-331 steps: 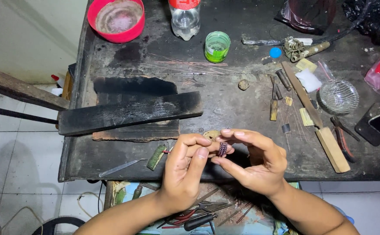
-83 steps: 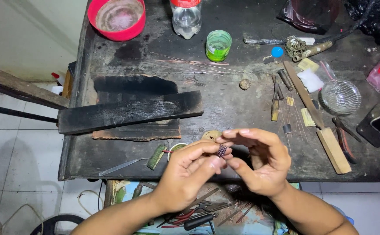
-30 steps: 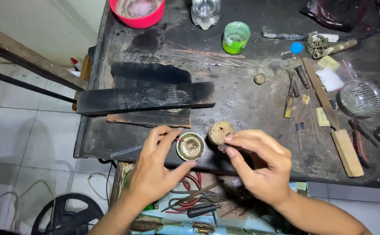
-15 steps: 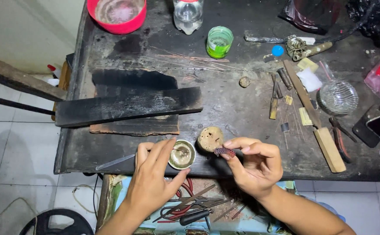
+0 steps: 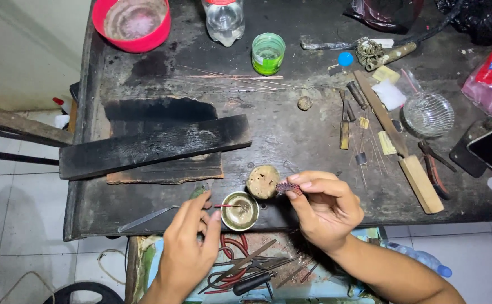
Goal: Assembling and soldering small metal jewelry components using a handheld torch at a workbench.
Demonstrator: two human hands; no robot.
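Nearest the camera, below both hands, an open drawer (image 5: 257,276) holds pliers and loose tools. Left hand (image 5: 186,247) sits at the bench edge, thumb and forefinger pinched together on a thin red-tipped stick (image 5: 229,206); the stick's far end reaches into a small brass cup (image 5: 240,211) just right of those fingertips. Right hand (image 5: 327,211) hovers over the bench edge, thumb and forefinger clamped on a small dark ribbed piece (image 5: 288,187), other fingers curled loosely. Ribbed piece is held just right of a round cork-like disc (image 5: 263,181), which lies just beyond the cup; whether piece and disc touch, cannot tell. Left of the left fingers, a metal blade (image 5: 144,217) lies flat. Beyond both hands, a charred plank (image 5: 156,145) crosses the bench (image 5: 291,135). Right of the right hand: wooden stick (image 5: 403,152), pliers (image 5: 434,166). Farther out: thin wires (image 5: 234,81), glass dish (image 5: 429,114), green cup (image 5: 268,53), bottle (image 5: 224,21), red bowl (image 5: 136,22).
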